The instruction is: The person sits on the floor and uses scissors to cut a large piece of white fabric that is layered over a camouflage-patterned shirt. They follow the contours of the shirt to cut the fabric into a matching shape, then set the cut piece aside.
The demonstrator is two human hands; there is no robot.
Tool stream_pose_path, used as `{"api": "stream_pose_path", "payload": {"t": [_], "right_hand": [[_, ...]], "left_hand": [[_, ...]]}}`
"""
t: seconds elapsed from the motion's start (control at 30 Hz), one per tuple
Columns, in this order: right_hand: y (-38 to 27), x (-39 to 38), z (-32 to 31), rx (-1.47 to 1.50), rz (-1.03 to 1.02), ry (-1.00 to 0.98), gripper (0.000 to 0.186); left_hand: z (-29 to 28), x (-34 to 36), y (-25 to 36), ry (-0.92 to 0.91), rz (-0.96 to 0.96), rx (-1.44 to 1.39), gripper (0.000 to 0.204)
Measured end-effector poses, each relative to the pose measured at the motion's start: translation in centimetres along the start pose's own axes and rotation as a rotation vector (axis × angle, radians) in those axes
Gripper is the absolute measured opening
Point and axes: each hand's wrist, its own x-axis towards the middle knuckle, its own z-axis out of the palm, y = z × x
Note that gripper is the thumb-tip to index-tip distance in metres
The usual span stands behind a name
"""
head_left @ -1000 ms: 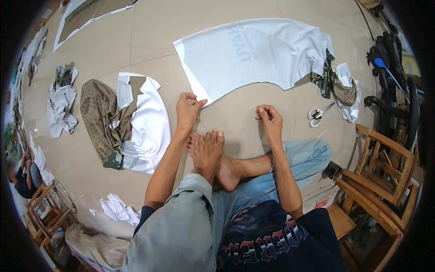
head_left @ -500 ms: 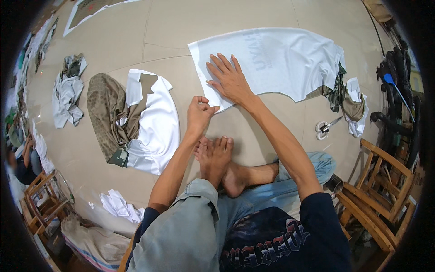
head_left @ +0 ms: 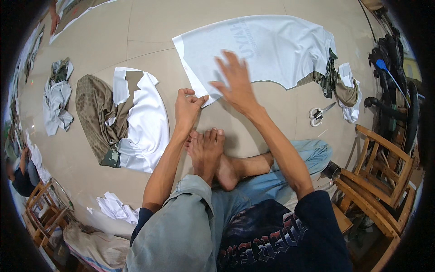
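Note:
A large piece of white fabric [head_left: 285,50] with faint print showing through lies spread on the tiled floor in front of me. My left hand [head_left: 189,109] pinches its near left corner between thumb and fingers. Over its near edge hovers my right hand [head_left: 235,84], fingers spread and slightly blurred, holding nothing. Camouflage cloth [head_left: 327,77] shows at the fabric's right end. To the left of my left hand lies a bundle of white cloth [head_left: 147,122] and brown patterned cloth [head_left: 95,113].
White-handled scissors [head_left: 317,115] lie on the floor at right, near a white and tan cloth scrap [head_left: 348,93]. A wooden chair [head_left: 385,167] stands at the right. Grey cloth [head_left: 58,106] and white scraps [head_left: 117,207] lie at left; another person's hand [head_left: 54,22] appears far left.
My right hand has lifted off the white fabric, where it lay flat before. The left hand keeps its pinch on the corner. The whole view has shifted slightly.

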Motion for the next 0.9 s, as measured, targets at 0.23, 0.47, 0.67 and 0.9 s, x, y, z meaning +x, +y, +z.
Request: {"api": "stream_pose_path", "payload": {"t": [0.23, 0.47, 0.67, 0.9], "right_hand": [[15.7, -17.3, -14.7, -0.229, 0.614, 0.565, 0.042], [18.5, -23.8, -14.8, -0.584, 0.925, 0.280, 0.049], [15.5, -25.3, -13.9, -0.452, 1.109, 0.188, 0.061], [11.8, -22.2, -13.7, -0.439, 1.181, 0.014, 0.081]], "left_hand": [[-0.2, -1.8, 0.9, 0.059, -0.001, 0.078, 0.041], [0.4, -1.6, -0.7, 0.074, 0.049, 0.053, 0.037], [0.7, -2.5, -0.5, 0.103, 0.021, 0.016, 0.038], [1.0, -2.3, -1.8, 0.105, 0.078, 0.037, 0.040]]}}
